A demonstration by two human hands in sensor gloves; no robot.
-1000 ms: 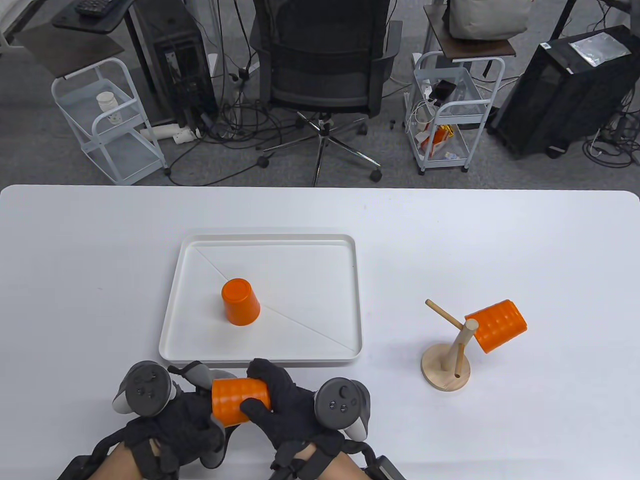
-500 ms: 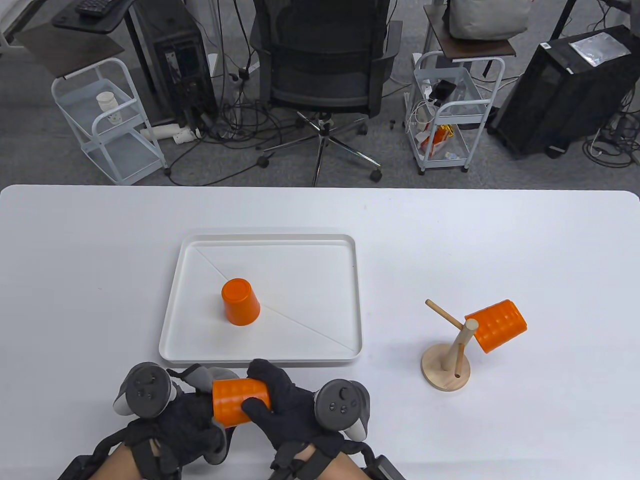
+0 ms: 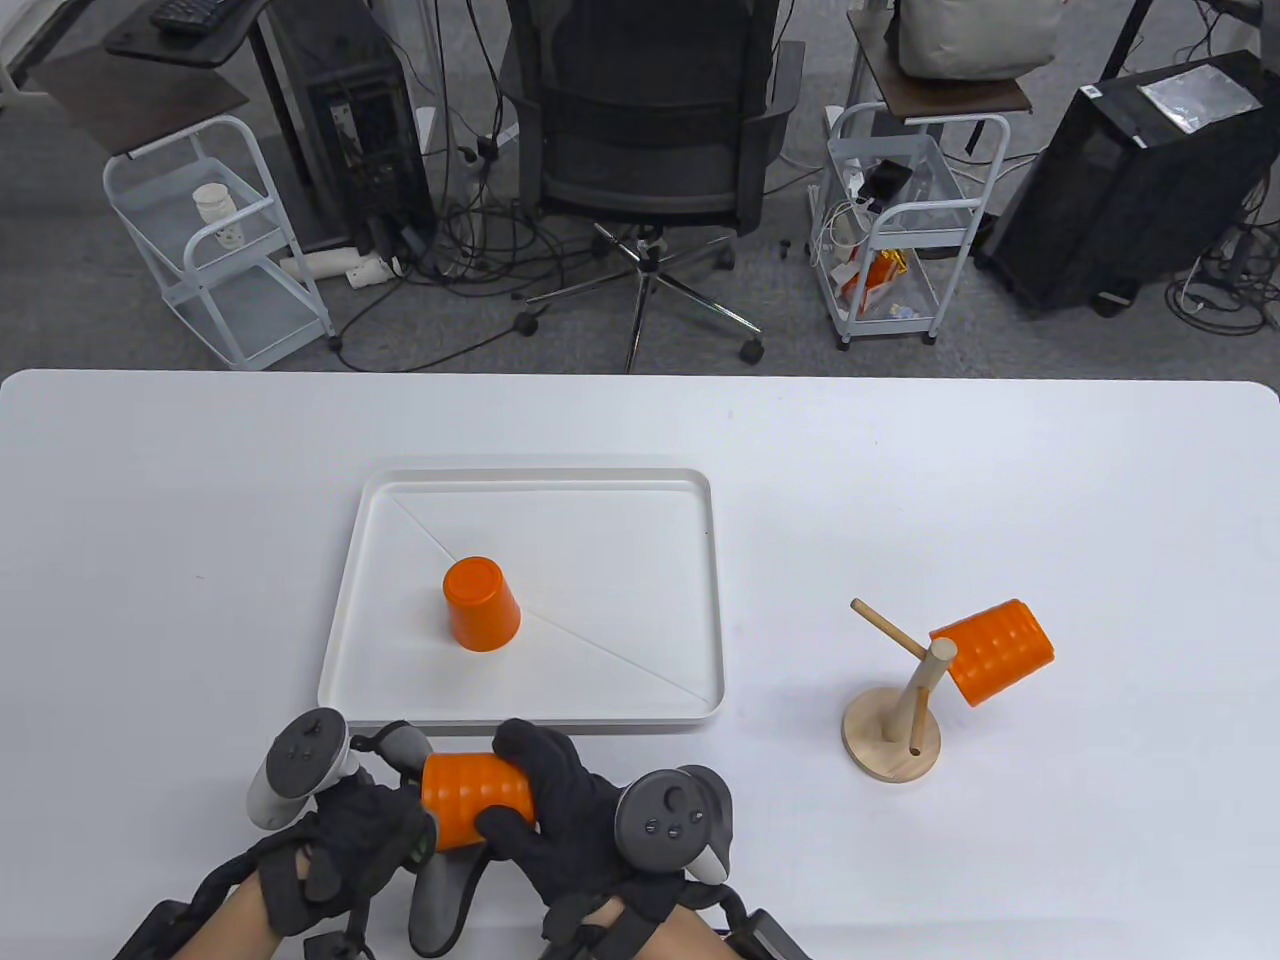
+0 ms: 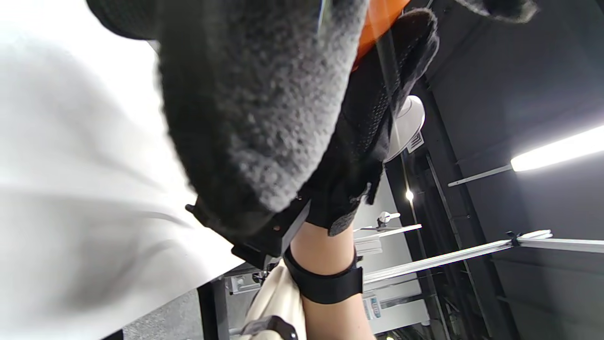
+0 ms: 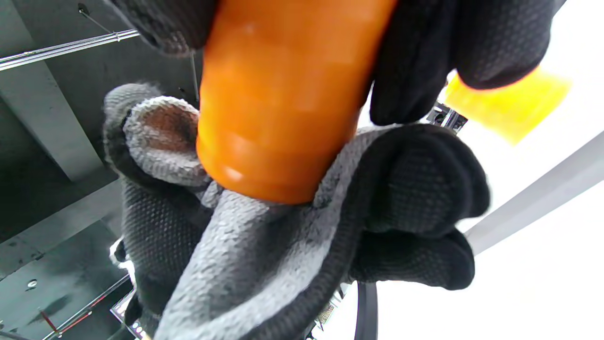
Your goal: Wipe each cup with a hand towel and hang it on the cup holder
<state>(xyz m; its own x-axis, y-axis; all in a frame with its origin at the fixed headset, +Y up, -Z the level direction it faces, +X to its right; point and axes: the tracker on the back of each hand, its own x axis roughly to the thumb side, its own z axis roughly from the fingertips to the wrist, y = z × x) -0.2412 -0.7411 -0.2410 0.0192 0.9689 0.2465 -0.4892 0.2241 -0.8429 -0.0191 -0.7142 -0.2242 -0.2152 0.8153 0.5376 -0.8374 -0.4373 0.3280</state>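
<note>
Cup point(image 3: 475, 812) is gripped by right hand point(image 3: 560, 815) near the table edge, towel point(image 5: 245, 264) is pinched against its mouth by left hand point(image 3: 350, 840); cup could be dropped if the grip is loosened

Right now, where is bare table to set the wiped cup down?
Bare: between tray and cup holder, left of the tray, and the far strip. Crowded: near edge, where both hands hold cup and towel.
</note>
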